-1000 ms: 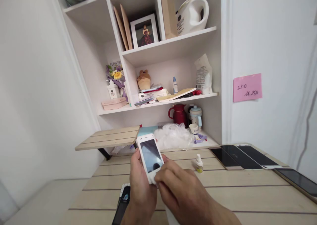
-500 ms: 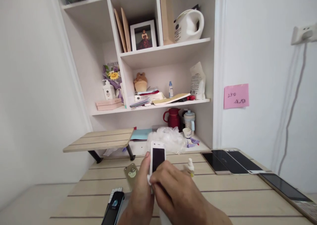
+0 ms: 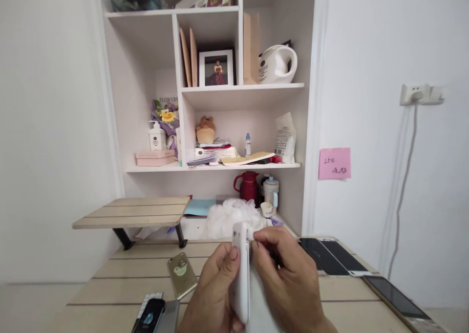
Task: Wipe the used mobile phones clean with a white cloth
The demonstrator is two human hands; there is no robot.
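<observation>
Head view — white phone (image 3: 241, 279) between hands (image 3: 291, 277), now turned edge-on

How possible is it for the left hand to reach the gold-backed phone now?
Probably yes: the gold-backed phone lies beside the left hand, with nothing visible between them. But that hand holds the white phone, so it may need to let go first.

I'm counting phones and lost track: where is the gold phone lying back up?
In the head view, the gold phone lies lower left on the slatted table, just left of the left hand and beyond the black phone.
</observation>
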